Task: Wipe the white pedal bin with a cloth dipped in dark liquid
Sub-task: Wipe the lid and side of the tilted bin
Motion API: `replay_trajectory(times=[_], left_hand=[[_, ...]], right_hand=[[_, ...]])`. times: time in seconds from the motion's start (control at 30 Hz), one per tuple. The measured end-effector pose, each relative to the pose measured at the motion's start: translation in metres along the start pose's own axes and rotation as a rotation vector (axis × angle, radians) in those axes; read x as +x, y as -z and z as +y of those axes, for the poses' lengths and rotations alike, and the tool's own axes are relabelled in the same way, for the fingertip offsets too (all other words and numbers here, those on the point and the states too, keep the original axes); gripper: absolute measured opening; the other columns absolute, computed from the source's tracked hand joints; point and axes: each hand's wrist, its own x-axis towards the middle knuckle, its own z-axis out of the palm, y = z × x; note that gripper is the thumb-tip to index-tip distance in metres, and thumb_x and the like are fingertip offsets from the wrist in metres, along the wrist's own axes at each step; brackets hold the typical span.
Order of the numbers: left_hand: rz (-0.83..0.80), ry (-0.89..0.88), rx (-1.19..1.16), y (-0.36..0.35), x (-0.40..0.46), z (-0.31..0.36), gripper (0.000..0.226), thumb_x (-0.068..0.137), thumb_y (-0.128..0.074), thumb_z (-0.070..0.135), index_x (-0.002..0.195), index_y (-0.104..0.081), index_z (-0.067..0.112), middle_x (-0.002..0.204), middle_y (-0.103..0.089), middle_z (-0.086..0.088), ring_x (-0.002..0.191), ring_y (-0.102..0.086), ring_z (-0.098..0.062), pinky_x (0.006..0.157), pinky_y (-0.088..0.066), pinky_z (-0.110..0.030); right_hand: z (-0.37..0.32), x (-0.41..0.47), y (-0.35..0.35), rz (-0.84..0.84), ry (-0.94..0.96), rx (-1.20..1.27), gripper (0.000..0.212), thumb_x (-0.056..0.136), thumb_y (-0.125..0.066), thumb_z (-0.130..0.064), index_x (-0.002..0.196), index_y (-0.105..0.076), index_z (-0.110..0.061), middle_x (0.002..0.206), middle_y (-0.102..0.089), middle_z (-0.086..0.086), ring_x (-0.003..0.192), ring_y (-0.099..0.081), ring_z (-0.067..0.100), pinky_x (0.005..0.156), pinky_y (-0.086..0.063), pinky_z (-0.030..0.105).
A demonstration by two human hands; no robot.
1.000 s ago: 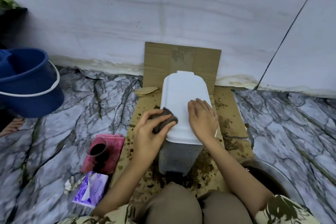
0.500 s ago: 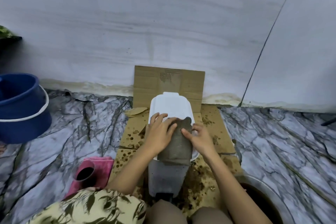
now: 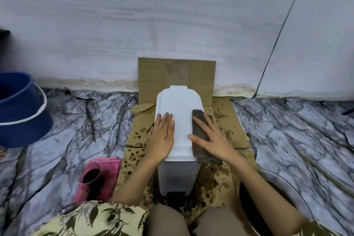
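Observation:
The white pedal bin [image 3: 180, 105] stands upright on stained cardboard [image 3: 231, 126], its black pedal [image 3: 175, 196] facing me. A dark brown wet cloth [image 3: 199, 126] lies spread along the right edge of the lid and hangs over the side. My right hand [image 3: 212, 138] presses flat on the cloth with fingers spread. On the left half of the lid my left hand [image 3: 161, 136] rests flat, fingers straight and together, holding nothing.
A metal bowl of dark liquid [image 3: 283, 184] sits at lower right beside my knee. A cup of dark liquid [image 3: 91, 175] stands on a pink cloth [image 3: 111, 163] at the left. A blue bucket [image 3: 21, 111] is at far left. The white wall is close behind.
The cloth went from bunched in my left hand to spread on the lid, then slid to the right edge under my right hand. My left hand let go and lies flat.

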Motion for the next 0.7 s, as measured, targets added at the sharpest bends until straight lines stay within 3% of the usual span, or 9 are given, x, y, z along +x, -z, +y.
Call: replay_trajectory(times=[0.07,0.2,0.27,0.33,0.4,0.5,0.57,0.6,0.7], left_hand=[[0.031,0.003,0.032,-0.002,0.001,0.000,0.051,0.102,-0.018,0.043,0.147,-0.032,0.024,0.157,-0.021,0.010,0.146,-0.003,-0.006,0.120,-0.009,-0.036],[0.053,-0.001,-0.031,0.001,-0.001,-0.006,0.048,0.102,-0.023,0.039,0.145,-0.037,0.022,0.156,-0.024,0.008,0.146,-0.006,-0.008,0.120,-0.008,-0.031],[0.034,-0.004,-0.078,0.003,-0.001,-0.007,0.047,0.102,-0.024,0.039,0.144,-0.038,0.021,0.156,-0.024,0.007,0.146,-0.005,-0.007,0.120,-0.007,-0.030],[0.007,-0.003,-0.076,0.002,-0.001,-0.005,0.048,0.102,-0.023,0.041,0.145,-0.037,0.022,0.157,-0.023,0.009,0.146,-0.004,-0.006,0.120,-0.007,-0.033],[0.002,0.007,-0.037,0.002,-0.001,-0.002,0.049,0.102,-0.022,0.043,0.145,-0.036,0.025,0.157,-0.021,0.011,0.146,-0.003,-0.006,0.119,-0.007,-0.034],[-0.040,0.007,0.021,0.006,0.002,-0.002,0.050,0.102,-0.022,0.043,0.147,-0.032,0.023,0.158,-0.018,0.009,0.147,-0.001,-0.009,0.118,-0.002,-0.030],[-0.089,0.003,0.051,0.012,0.003,-0.009,0.051,0.102,-0.023,0.042,0.149,-0.028,0.023,0.158,-0.014,0.008,0.147,0.000,-0.011,0.116,0.001,-0.027],[-0.095,0.007,0.062,0.015,0.002,-0.013,0.051,0.102,-0.023,0.041,0.149,-0.027,0.023,0.159,-0.013,0.008,0.147,0.001,-0.011,0.117,0.002,-0.027],[-0.045,0.039,0.075,0.027,-0.002,-0.027,0.050,0.102,-0.026,0.038,0.149,-0.025,0.022,0.159,-0.011,0.008,0.147,0.002,-0.010,0.119,0.002,-0.029]], right_hand=[[-0.004,-0.001,-0.005,0.012,-0.037,0.113,0.079,0.076,-0.044,-0.074,0.146,-0.019,-0.047,0.159,0.007,-0.013,0.147,0.008,0.021,0.119,-0.007,0.049],[-0.027,-0.008,-0.038,0.141,0.143,-0.326,0.091,0.077,-0.025,-0.081,0.151,-0.010,-0.030,0.160,0.001,0.001,0.145,0.015,0.034,0.117,0.004,0.053],[-0.017,-0.012,-0.035,0.112,0.271,-0.376,0.097,0.074,-0.030,-0.082,0.152,-0.007,-0.029,0.160,0.001,-0.001,0.145,0.019,0.028,0.117,0.007,0.050],[0.002,-0.013,-0.023,0.029,0.302,-0.178,0.091,0.077,-0.045,-0.073,0.151,-0.009,-0.034,0.160,0.002,-0.010,0.144,0.021,0.017,0.118,0.004,0.041],[0.013,-0.016,-0.013,0.004,0.199,0.227,0.078,0.081,-0.052,-0.060,0.148,-0.018,-0.039,0.158,-0.004,-0.017,0.145,0.008,0.006,0.117,-0.003,0.032],[0.009,-0.016,-0.016,0.061,-0.055,0.740,0.065,0.090,-0.041,-0.055,0.148,-0.022,-0.033,0.152,-0.030,-0.011,0.140,-0.027,0.009,0.117,-0.021,0.032],[0.006,-0.020,-0.028,0.062,-0.137,0.806,0.079,0.087,-0.037,-0.066,0.151,-0.016,-0.026,0.145,-0.038,-0.006,0.133,-0.038,0.015,0.113,-0.029,0.033],[0.006,-0.025,-0.036,0.069,-0.096,0.758,0.083,0.085,-0.037,-0.069,0.152,-0.011,-0.027,0.149,-0.032,-0.005,0.135,-0.033,0.016,0.112,-0.026,0.029],[0.000,-0.041,-0.064,0.100,0.158,0.510,0.075,0.089,-0.040,-0.060,0.146,0.006,-0.047,0.152,0.019,-0.029,0.138,0.014,-0.013,0.105,0.003,0.000]])
